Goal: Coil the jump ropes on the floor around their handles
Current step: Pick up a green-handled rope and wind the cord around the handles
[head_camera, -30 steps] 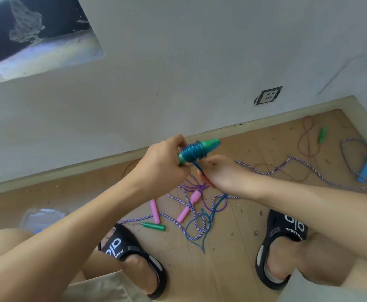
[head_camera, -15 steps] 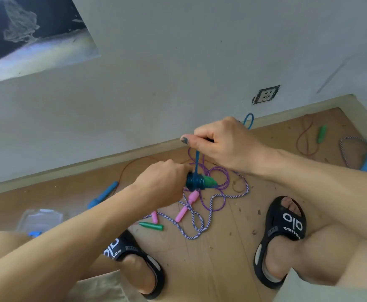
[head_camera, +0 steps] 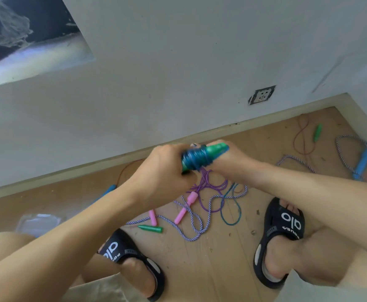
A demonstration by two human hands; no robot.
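The left hand gripped the green handle, held up between both hands and wound with blue rope. The right hand curled behind the handle's wide end, its grasp unclear. The rope's loose tail trailed to the wooden floor below.

– What do we see on the wooden floor?
– We see pink handles amid purple rope, striped rope, a green handle, blue rope.
– And by the corner?
– A blue handle, a red rope, another green handle.
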